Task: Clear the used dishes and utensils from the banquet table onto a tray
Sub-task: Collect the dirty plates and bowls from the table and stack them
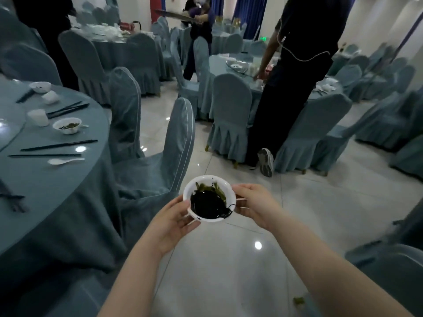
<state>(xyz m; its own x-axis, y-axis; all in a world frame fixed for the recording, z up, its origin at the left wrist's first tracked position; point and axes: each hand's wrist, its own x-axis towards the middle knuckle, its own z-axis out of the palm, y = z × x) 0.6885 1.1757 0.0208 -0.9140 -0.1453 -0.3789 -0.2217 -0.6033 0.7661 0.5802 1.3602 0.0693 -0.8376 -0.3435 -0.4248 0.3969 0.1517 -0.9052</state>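
Observation:
I hold a small white bowl (207, 186) with dark sauce and green leftovers over the floor, between both hands. My left hand (171, 221) cups its left side and underside, and my right hand (254, 202) grips its right rim; thin pale sticks poke out beside the fingers. On the blue banquet table (45, 179) at left lie another white bowl with scraps (67, 125), a white cup (37, 117), a white spoon (65, 160), black chopsticks (59, 145) and a further bowl (41, 86). No tray is in sight.
Two blue-covered chairs (160, 156) stand beside the table, right of it. A person in dark clothes (293, 88) stands at another table ahead. More covered chairs (231, 115) and tables fill the room. A green scrap (298, 300) lies on the tiled floor.

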